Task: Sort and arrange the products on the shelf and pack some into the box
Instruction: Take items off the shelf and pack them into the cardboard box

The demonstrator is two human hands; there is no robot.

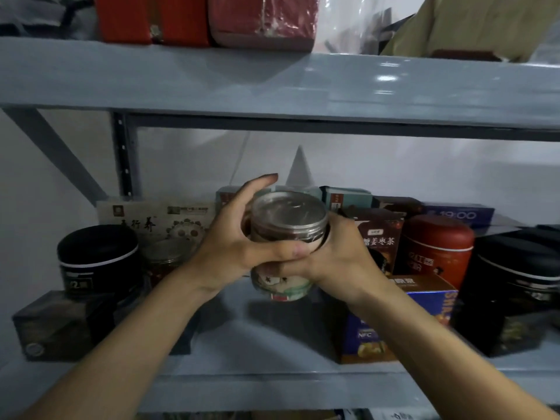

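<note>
Dim, soft, glare overhead, edges bowed

The purple flat cardboard box (457, 214) reads "19:00", the dark brown paper carton (380, 237) "姜枣茶", the glossy blue carton (368, 334) "NFC", and the black round tin (97, 256) "2".

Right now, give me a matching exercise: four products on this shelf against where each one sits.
Things
1. blue-and-orange cardboard carton
2. clear plastic jar with silvery lid
3. flat beige box with printed characters
4. red rounded tin canister

Places
A. gripped by the left hand and right hand
B. at the back, left of both hands
C. upright, behind the carton
D. under the right forearm

Pairs: 1-D, 2-A, 3-B, 4-C
</note>
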